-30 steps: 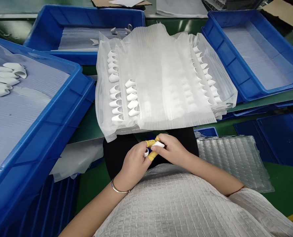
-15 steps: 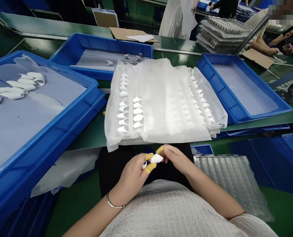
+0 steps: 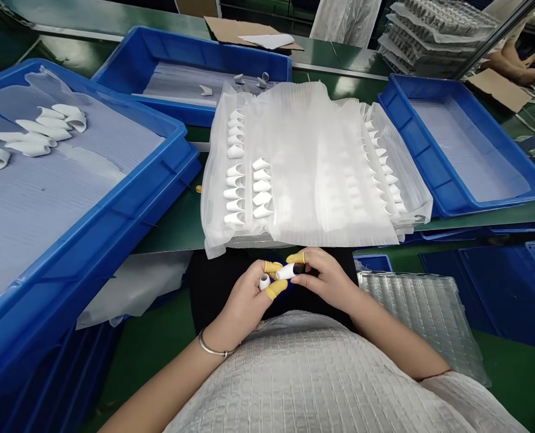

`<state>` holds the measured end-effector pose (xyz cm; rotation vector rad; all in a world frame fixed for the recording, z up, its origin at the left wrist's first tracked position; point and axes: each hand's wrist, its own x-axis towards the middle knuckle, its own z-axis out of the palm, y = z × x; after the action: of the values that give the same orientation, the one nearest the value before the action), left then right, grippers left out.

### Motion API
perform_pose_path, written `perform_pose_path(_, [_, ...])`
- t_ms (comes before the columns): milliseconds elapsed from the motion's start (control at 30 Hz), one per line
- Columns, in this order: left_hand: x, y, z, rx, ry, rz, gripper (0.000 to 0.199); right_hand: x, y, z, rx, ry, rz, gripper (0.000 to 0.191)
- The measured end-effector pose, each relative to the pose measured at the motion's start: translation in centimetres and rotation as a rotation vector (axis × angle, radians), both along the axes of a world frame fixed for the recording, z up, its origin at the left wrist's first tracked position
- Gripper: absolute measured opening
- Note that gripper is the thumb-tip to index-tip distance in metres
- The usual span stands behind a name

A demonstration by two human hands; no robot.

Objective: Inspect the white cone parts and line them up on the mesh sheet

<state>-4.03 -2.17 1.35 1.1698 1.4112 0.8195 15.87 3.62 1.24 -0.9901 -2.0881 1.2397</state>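
Between both hands, above my lap, is a small white tubular piece (image 3: 286, 272) with a dark opening at its right end. My left hand (image 3: 249, 290), with yellow finger covers, pinches its left part; a second white piece (image 3: 264, 281) sits within the same hand. My right hand (image 3: 324, 273) has its fingers closed on the right end of the first piece. In front of the hands lies a stack of trays under a white sheet (image 3: 301, 174), with rows of white pieces (image 3: 235, 192) showing along its sides.
Blue bins stand at the left (image 3: 136, 192), back (image 3: 195, 54) and right (image 3: 443, 174); loose white pieces lie in the left and back ones. A clear plastic tray (image 3: 425, 319) lies low at the right. Another person's hands (image 3: 515, 66) show at the upper right.
The view has tilted down and shifted left. My right hand has come onto the right end of the white piece, where a dark opening now shows.
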Motion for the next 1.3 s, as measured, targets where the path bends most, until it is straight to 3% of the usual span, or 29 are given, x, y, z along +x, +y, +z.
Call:
perform_pose_path(67, [0.0, 0.0, 0.0, 0.002, -0.001, -0.001, 0.017, 0.1, -0.2, 0.3, 0.157, -0.048, 0.021, 0.025])
perform_pose_path(133, [-0.1, -0.1, -0.1, 0.02, 0.026, -0.007, 0.017, 0.3, -0.3, 0.4, 0.183, -0.078, 0.031, 0.028])
perform_pose_path(233, [-0.1, -0.2, -0.2, 0.072, 0.117, -0.009, 0.016, 0.3, -0.3, 0.2, -0.017, -0.038, -0.007, 0.047])
perform_pose_path(367, [-0.2, -0.3, -0.1, 0.126, 0.245, -0.027, 0.019, -0.1, 0.2, -0.1, -0.297, 0.034, -0.047, 0.035])
perform_pose_path(467, [-0.2, -0.3, 0.0, 0.134, 0.278, -0.041, 0.019, -0.4, 0.3, 0.0, -0.355, 0.05, -0.031, 0.034])
perform_pose_path(567, [-0.1, -0.2, 0.0, 0.121, 0.213, -0.02, 0.018, -0.3, 0.1, 0.3, -0.273, 0.072, -0.016, 0.027])
perform_pose_path(700, [-0.2, -0.1, 0.1, 0.081, 0.136, 0.003, 0.019, 0.3, -0.4, 0.4, -0.003, -0.007, -0.006, 0.025])
perform_pose_path(767, [-0.2, -0.2, 0.0, 0.085, 0.137, 0.004, 0.019, 0.5, -0.5, 0.2, 0.042, -0.034, -0.007, 0.028])
perform_pose_path(867, [-0.2, -0.2, -0.1, 0.127, 0.198, -0.006, 0.018, 0.4, -0.3, -0.3, -0.121, 0.024, -0.038, 0.042])
perform_pose_path(1100, [-0.1, -0.2, -0.5, 0.214, 0.335, -0.055, 0.019, -0.3, 0.2, -0.7, -0.481, 0.104, -0.029, 0.043])
perform_pose_path(1200, [-0.1, -0.2, -0.3, 0.155, 0.268, -0.021, 0.02, -0.1, 0.2, -0.4, -0.417, 0.133, -0.013, 0.033])
perform_pose_path(1300, [-0.1, -0.1, 0.0, 0.121, 0.212, -0.003, 0.018, 0.3, 0.0, -0.1, -0.213, 0.082, 0.003, 0.026])
